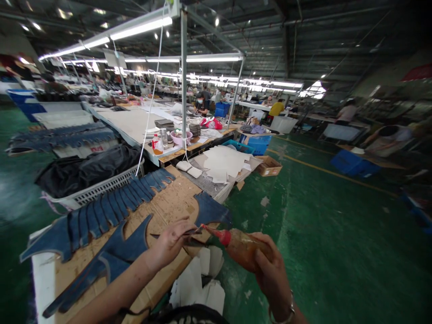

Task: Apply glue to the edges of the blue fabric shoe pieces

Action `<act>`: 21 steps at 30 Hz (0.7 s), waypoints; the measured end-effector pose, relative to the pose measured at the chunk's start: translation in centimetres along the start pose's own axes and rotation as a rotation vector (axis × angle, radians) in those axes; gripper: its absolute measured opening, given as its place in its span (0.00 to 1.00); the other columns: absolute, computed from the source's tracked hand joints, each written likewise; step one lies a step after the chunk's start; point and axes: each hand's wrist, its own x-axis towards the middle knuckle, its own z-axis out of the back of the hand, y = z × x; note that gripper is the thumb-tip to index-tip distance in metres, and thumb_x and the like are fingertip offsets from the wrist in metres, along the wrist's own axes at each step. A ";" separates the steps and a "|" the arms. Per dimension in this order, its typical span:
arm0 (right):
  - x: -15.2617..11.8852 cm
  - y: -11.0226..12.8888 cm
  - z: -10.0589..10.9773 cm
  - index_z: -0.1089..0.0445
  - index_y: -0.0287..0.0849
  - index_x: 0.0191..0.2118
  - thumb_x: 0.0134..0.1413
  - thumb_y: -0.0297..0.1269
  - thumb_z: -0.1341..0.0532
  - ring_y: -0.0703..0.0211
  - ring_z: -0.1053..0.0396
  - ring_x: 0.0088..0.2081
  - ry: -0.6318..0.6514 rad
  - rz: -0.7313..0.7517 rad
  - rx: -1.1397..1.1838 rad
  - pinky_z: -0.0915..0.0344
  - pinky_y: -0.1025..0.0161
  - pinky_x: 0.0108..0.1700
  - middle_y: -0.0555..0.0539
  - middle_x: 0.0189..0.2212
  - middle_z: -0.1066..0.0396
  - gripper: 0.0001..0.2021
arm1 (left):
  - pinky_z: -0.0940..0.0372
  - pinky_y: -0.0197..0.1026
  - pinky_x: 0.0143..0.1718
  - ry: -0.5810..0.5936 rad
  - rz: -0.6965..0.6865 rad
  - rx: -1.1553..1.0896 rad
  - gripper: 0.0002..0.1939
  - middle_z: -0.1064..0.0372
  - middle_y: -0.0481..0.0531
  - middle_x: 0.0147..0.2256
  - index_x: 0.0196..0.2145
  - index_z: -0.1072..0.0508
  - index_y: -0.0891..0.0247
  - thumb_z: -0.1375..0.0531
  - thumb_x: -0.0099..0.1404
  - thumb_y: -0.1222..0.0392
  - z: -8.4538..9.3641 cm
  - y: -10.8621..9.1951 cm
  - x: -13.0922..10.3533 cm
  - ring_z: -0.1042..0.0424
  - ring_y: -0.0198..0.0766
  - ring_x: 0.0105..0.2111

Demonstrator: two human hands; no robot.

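My right hand (272,263) is wrapped round a squeeze bottle (248,249) of amber liquid with a red cap and a long red nozzle. The bottle lies nearly level, its tip pointing left. Where the nozzle ends, my left hand (172,238) pinches a small dark piece (194,240), too little of it showing to tell its kind. Below and left of that hand, curved blue leather-like pieces (126,240) lie on the cardboard-covered table (162,207). A row of overlapping blue strips (111,202) runs along the far side. Another blue piece (212,209) sits at the table's right edge.
A white basket (101,191) heaped with black material (87,173) stands beyond the table. White sheets (224,159) cover a surface ahead. A steel post (184,81) rises from the long worktable (118,119). Pale scraps (199,283) lie below the near edge. People work farther off.
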 end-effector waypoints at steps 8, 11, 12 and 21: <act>-0.7 -0.5 0.6 0.26 0.47 0.36 0.43 0.51 0.33 0.52 0.32 0.38 0.166 0.001 -0.063 0.35 0.60 0.40 0.47 0.36 0.30 0.16 | 0.51 0.61 0.62 0.023 -0.352 0.375 0.18 0.25 0.54 0.34 0.51 0.31 0.59 0.55 0.70 0.64 1.3 0.9 -0.6 0.27 0.36 0.34; -1.2 -0.2 0.6 0.26 0.46 0.36 0.44 0.53 0.34 0.53 0.33 0.37 0.241 0.012 -0.089 0.36 0.60 0.38 0.47 0.34 0.30 0.17 | 0.52 0.62 0.62 0.017 -0.409 0.421 0.19 0.26 0.54 0.35 0.53 0.32 0.59 0.55 0.70 0.64 1.8 0.8 -0.7 0.27 0.37 0.36; -1.4 0.0 0.6 0.26 0.46 0.36 0.44 0.54 0.35 0.53 0.34 0.36 0.263 0.012 -0.086 0.36 0.60 0.37 0.47 0.34 0.31 0.18 | 0.52 0.63 0.62 0.013 -0.422 0.424 0.19 0.26 0.54 0.36 0.53 0.32 0.59 0.54 0.69 0.64 2.0 0.8 -0.8 0.27 0.37 0.37; -1.2 0.0 0.2 0.26 0.47 0.36 0.44 0.49 0.33 0.52 0.32 0.38 0.144 0.022 -0.169 0.36 0.59 0.41 0.46 0.36 0.29 0.15 | 0.58 0.64 0.63 -0.038 -0.396 0.462 0.20 0.26 0.53 0.36 0.54 0.31 0.57 0.52 0.68 0.65 2.3 1.2 -1.8 0.27 0.38 0.36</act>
